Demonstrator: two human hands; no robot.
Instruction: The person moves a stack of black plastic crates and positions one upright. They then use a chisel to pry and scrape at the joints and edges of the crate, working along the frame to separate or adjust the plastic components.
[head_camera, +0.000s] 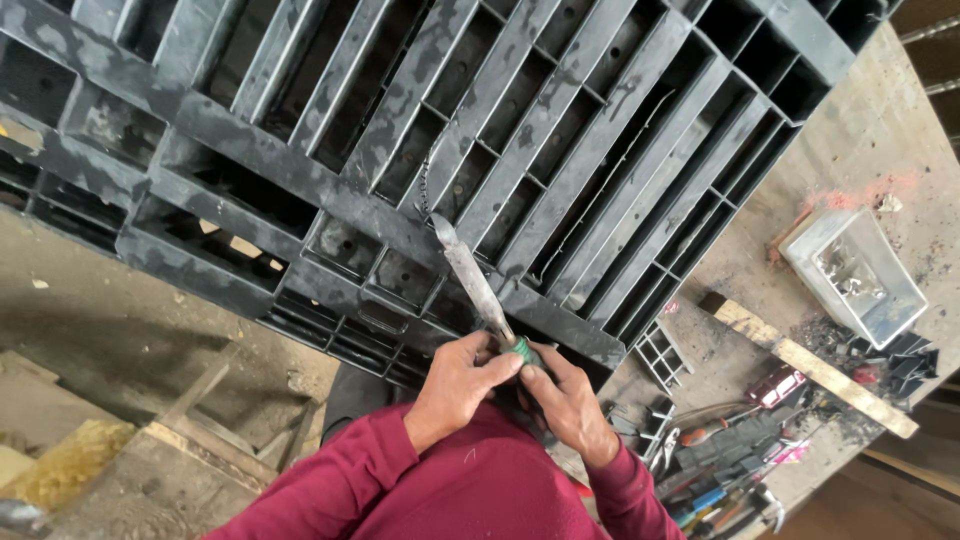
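Note:
A large black plastic pallet (300, 150) lies across the workbench and fills most of the view. Both my hands grip one tool: a flat, worn metal blade (465, 270) with a green handle (522, 350). My left hand (455, 385) wraps the handle from the left. My right hand (565, 400) holds it from the right and below. The blade's tip rests on a rib of the pallet near its middle. A thin line of melted or twisted plastic runs upward from the tip. My sleeves are dark red.
A wooden stick (805, 362) lies on the bench at right. Beyond it sits a clear rectangular plastic box (855, 275). Several pliers and screwdrivers (715, 470) lie at lower right. Wooden boards and a dusty floor (110, 330) show at lower left.

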